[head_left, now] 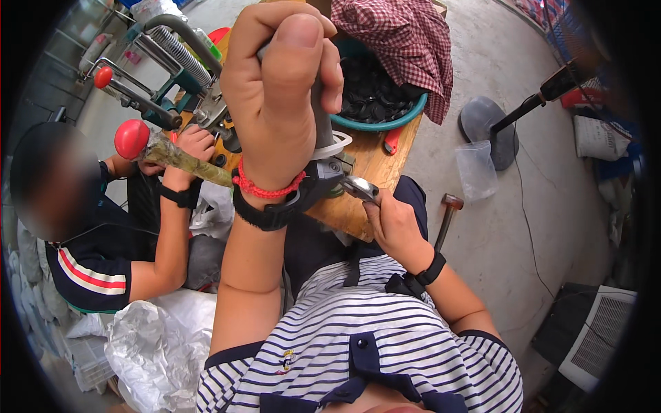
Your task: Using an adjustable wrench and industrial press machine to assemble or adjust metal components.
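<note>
My left hand (279, 96) is raised high over the wooden bench (344, 219), its fingers curled round an upright grey bar (322, 131) mostly hidden by the palm. Below it sits a dark metal block (323, 177) with a white plastic loop (334, 146) around it. My right hand (399, 224), lower down at the bench edge, pinches a shiny metal tool (359, 187) with a rounded end; its kind is unclear. A lever wrapped in worn tape (182, 162), tipped with a red knob (131, 140), passes behind my left wrist.
A teal basin (382, 126) of black round pieces stands beyond, partly under a checkered cloth (406, 48). A person (103, 227) works at a lever press (182, 62) on the left. Rightward are a hammer (446, 217), a stand base (487, 131) and a clear container (476, 172).
</note>
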Demonstrator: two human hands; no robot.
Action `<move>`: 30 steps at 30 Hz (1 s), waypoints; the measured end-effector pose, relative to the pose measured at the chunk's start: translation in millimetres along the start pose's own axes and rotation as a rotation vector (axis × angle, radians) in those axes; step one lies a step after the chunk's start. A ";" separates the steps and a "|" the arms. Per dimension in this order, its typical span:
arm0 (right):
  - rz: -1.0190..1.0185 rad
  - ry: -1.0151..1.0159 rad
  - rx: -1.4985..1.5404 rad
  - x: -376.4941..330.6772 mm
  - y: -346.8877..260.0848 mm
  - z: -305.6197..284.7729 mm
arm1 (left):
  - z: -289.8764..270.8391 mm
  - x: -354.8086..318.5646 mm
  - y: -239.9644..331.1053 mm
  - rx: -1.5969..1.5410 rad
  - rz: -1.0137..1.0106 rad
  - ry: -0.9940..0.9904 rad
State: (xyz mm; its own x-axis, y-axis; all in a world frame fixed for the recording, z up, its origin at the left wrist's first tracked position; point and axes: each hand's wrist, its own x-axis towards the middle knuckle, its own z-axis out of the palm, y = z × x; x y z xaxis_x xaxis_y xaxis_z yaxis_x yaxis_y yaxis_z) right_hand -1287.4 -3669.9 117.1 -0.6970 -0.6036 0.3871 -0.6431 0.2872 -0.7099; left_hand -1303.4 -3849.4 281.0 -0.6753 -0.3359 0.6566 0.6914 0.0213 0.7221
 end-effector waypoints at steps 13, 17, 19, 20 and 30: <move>0.063 -0.094 -0.051 9.4 -9.2 -11.0 | 0.2 1.2 -2.7 -0.014 0.052 -0.018; 0.079 -0.122 -0.118 9.2 -11.7 -13.6 | -2.3 0.1 -4.3 0.002 0.058 -0.009; 0.063 -0.128 -0.136 9.9 -13.4 -14.0 | -5.7 -3.1 -7.7 -0.051 -0.056 0.070; 0.063 -0.127 -0.135 9.8 -13.6 -14.9 | -2.9 -3.3 -4.3 -0.051 -0.056 0.068; 0.197 -0.720 -0.417 69.8 -76.6 -92.9 | 7.3 -0.9 -1.7 0.085 0.056 0.013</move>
State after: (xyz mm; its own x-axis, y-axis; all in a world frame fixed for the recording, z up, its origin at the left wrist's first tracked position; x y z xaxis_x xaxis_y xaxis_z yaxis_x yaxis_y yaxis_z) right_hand -1316.3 -3664.9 253.2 -0.5277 -0.7988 -0.2888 -0.6937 0.6015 -0.3962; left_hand -1305.9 -3842.2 280.8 -0.6326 -0.3444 0.6937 0.7033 0.1195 0.7007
